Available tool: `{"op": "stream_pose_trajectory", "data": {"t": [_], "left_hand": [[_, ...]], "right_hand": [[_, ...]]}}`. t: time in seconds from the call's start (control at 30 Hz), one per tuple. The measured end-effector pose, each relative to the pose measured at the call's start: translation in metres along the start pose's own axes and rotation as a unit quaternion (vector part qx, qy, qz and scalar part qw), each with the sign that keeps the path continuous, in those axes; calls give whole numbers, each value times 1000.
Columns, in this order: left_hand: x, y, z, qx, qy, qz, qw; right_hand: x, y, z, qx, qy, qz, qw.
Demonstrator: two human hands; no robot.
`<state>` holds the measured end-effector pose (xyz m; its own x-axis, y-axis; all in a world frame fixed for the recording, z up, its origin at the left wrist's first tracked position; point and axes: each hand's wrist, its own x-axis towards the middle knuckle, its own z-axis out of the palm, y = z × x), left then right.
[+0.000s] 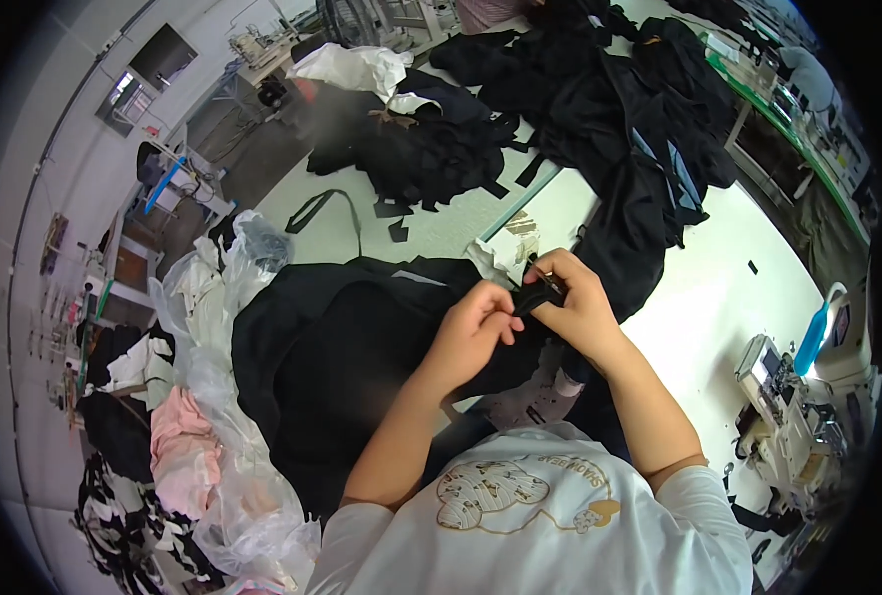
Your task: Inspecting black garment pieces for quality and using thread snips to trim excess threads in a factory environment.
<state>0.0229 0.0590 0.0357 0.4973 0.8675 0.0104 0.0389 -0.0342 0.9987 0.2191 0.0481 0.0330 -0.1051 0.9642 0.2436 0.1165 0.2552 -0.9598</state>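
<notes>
White worktable (718,288) carries heaps of black cloth (609,109); our left hand (472,332) and right hand (578,305) pinch one small black fabric piece (538,295) between them.

Both my bare forearms rise from the lower edge and meet at the middle. My left hand (475,327) is curled, fingertips pinched together. My right hand (575,302) sits just beside it, touching, fingers bent inward in a closed grip, wrist angled left.
</notes>
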Motion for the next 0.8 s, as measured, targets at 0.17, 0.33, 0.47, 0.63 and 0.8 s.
{"op": "stream_pose_trajectory", "data": {"t": [0.17, 0.33, 0.47, 0.63, 0.8], "left_hand": [[-3, -5, -26, -155, -19, 2, 988], [-9, 13, -32, -121, -38, -7, 992], [-14, 25, -29, -110, -47, -19, 993], [-16, 22, -31, -84, -66, -38, 994], [-22, 29, -32, -90, -84, -53, 991]], "right_hand": [[-13, -16, -6, -52, 59, -95, 992], [-31, -20, 5, 100, -107, 62, 987], [-18, 1, 28, 83, -91, 132, 984], [-3, 0, 40, 144, -93, 155, 973], [-11, -16, 37, 158, -82, 152, 972]]}}
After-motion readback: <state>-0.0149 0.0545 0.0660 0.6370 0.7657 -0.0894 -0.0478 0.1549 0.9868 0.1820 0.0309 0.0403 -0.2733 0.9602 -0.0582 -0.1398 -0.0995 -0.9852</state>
